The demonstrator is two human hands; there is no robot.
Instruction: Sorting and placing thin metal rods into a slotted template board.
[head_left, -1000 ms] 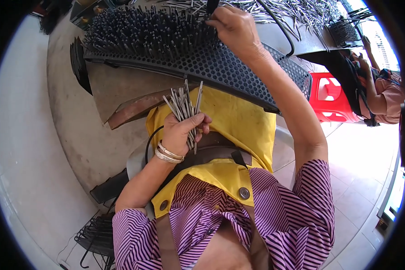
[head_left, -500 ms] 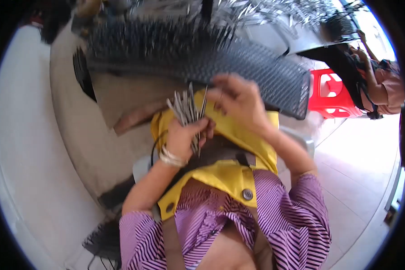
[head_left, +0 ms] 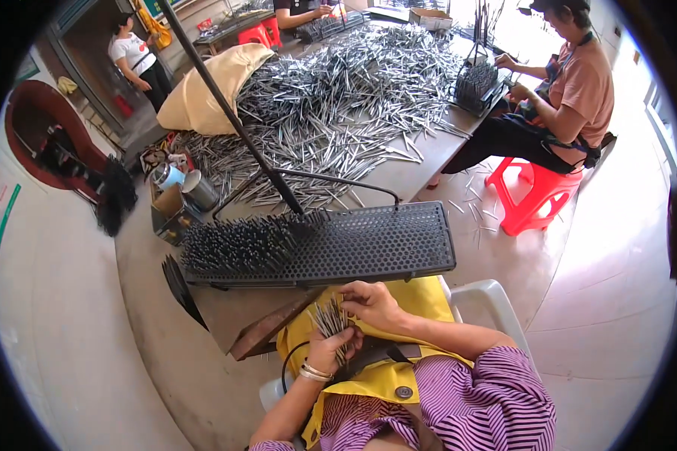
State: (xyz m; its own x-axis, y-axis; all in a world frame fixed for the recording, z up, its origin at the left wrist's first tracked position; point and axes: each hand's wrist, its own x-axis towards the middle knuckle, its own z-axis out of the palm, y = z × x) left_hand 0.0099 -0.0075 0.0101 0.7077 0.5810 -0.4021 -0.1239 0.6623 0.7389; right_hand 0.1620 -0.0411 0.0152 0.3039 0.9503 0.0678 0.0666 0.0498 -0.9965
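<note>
My left hand [head_left: 329, 349] is closed around an upright bundle of thin grey metal rods [head_left: 331, 318], held low in front of the yellow apron [head_left: 417, 301]. At the upper right of that bundle, my right hand [head_left: 376, 307] has its thumb and fingertips pinched together, close against the rods. Whether a single rod is between those fingertips cannot be made out. Just beyond both hands lies a long black perforated rack [head_left: 383, 240]. Dark rods [head_left: 237, 244] stand packed in the holes of its left part, while bare holes show across its right part.
Behind the rack, a table [head_left: 421, 167] carries a large heap of loose metal rods [head_left: 338, 98]. A slanting dark pole [head_left: 229, 105] and a tan sack [head_left: 214, 86] are at left, near a metal can [head_left: 199, 189]. One co-worker [head_left: 583, 83] sits on a red stool [head_left: 530, 192].
My view has tilted up, bringing the heap and co-workers into sight. My right hand has moved from just beside the bundle to close against its upper end. My left hand still holds the rods.
</note>
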